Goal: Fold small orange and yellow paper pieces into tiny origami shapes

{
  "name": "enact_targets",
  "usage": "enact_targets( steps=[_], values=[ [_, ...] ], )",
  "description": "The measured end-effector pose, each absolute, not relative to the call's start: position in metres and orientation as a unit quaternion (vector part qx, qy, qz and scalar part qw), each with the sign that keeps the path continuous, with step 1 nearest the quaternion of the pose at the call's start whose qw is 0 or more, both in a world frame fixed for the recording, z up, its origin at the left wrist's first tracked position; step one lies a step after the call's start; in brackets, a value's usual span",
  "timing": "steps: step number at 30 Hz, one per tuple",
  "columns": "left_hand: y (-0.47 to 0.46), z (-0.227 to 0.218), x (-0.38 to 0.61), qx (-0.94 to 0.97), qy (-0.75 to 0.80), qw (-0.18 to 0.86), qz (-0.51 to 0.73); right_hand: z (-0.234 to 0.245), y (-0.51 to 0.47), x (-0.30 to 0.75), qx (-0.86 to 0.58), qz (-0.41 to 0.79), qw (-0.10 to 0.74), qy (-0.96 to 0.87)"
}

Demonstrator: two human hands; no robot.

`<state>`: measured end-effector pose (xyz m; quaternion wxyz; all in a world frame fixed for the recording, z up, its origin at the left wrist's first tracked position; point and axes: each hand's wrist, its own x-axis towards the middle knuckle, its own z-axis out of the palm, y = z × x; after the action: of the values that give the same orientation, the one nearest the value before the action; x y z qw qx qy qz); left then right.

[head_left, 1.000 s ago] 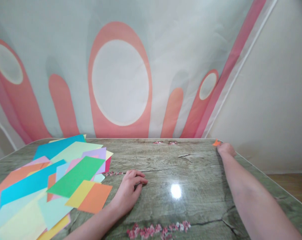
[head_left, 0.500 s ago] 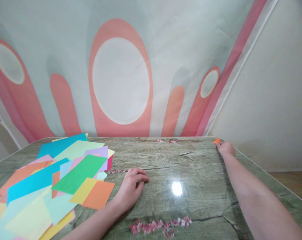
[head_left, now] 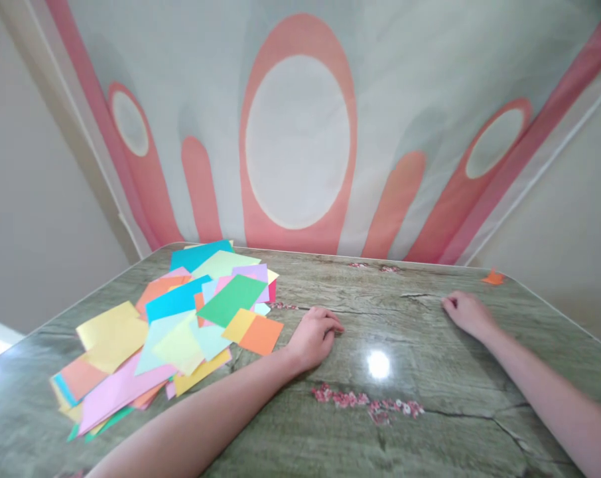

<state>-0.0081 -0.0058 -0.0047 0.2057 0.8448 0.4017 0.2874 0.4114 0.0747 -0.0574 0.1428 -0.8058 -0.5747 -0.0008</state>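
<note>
My left hand rests on the table just right of the paper pile, its fingers loosely bent, thumb apart, with nothing in it. Nearest to it is an orange paper sheet at the pile's right edge. Over the right part of the table is my right hand, its fingers curled in and no object showing in them. A small folded orange paper piece, pointed like a star, lies by the far right corner, beyond and to the right of that hand.
Colored paper sheets overlap in a wide pile on the left. The wood-patterned table has printed pink blossoms and a bright light reflection. Behind its far edge hangs a pink and grey backdrop.
My right hand has let go of the orange folded paper at the far right corner and drawn back toward me. My view has turned left; the left hand stays by the pile.
</note>
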Motion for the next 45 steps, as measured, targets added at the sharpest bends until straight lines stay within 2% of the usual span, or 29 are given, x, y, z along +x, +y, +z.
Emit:
enact_targets(
  steps=[6,12,18,27,31,36,40,45],
  values=[
    [-0.009,0.012,-0.018,0.864,0.4,0.182,0.246,-0.033,0.012,0.268,-0.61,0.012,0.135,-0.78],
    [0.016,0.063,-0.086,0.866,0.469,0.17,0.02,-0.011,-0.049,0.179,-0.495,0.064,0.146,-0.854],
    [0.05,0.086,-0.167,0.764,0.599,0.174,-0.167,0.0,-0.061,0.167,-0.477,0.089,0.149,-0.862],
    [0.058,0.07,-0.178,0.75,0.607,0.187,-0.186,0.001,-0.06,0.17,-0.476,0.118,0.155,-0.858],
    [0.063,0.068,-0.184,0.751,0.611,0.201,-0.148,-0.001,-0.059,0.171,-0.472,0.122,0.16,-0.858],
    [0.068,0.064,-0.198,0.743,0.602,0.275,-0.1,-0.004,-0.058,0.173,-0.469,0.12,0.165,-0.859],
    [0.067,0.064,-0.196,0.76,0.589,0.262,-0.078,-0.004,-0.058,0.173,-0.471,0.119,0.166,-0.858],
    [0.064,0.062,-0.184,0.772,0.563,0.258,-0.144,-0.002,-0.06,0.172,-0.476,0.119,0.163,-0.856]
  ],
)
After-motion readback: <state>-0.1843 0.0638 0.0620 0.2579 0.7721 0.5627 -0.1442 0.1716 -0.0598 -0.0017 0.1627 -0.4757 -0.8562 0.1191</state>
